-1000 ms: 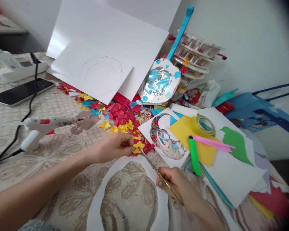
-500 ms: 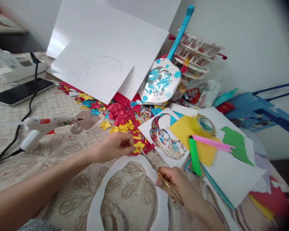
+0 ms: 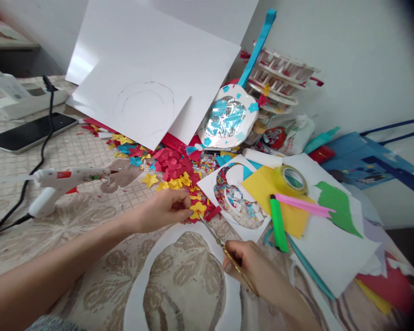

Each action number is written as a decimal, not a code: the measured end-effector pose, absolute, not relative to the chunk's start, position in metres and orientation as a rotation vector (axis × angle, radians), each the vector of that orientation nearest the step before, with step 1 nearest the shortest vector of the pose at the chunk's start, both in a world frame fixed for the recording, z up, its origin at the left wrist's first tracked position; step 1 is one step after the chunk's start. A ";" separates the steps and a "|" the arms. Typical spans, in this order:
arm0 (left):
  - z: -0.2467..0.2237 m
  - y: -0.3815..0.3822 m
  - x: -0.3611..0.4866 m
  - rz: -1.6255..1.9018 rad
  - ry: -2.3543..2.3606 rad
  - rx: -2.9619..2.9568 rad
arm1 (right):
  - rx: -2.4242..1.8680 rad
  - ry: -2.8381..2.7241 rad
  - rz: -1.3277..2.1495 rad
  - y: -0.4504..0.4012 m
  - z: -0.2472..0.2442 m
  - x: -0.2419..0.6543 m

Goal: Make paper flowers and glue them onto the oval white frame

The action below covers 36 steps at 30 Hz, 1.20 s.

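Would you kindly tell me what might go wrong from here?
The scissors in the right hand might nick the left hand, which is close to the blade tips. They could also tear the yellow flower at those tips. If dropped, it might mix with the loose cutouts nearby.

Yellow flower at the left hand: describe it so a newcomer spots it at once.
On the patterned tablecloth, find the big white paper ring low in view. Just past its far edge, the left hand pinches a yellow flower. Unlike the loose yellow flowers farther back, this one is held, with the tip of the scissors at its edge.
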<state>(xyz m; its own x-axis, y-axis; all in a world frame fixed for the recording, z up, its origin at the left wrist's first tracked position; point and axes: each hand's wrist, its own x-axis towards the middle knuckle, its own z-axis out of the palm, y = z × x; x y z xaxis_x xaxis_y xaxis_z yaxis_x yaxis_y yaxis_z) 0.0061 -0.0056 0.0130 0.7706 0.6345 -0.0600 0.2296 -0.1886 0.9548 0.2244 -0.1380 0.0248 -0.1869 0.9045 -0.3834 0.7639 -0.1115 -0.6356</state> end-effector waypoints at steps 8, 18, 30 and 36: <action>0.008 -0.003 0.006 0.444 0.678 1.522 | -2.071 -2.040 0.923 -0.132 0.030 0.237; 0.003 -0.004 0.011 0.355 0.725 1.194 | -2.532 -1.807 0.046 -0.120 0.010 0.291; 0.002 -0.014 0.015 0.375 0.721 0.996 | -2.639 -1.728 -0.075 -0.115 0.002 0.292; 0.006 -0.016 0.014 0.379 0.704 0.894 | -2.635 -1.755 -0.188 -0.118 0.003 0.293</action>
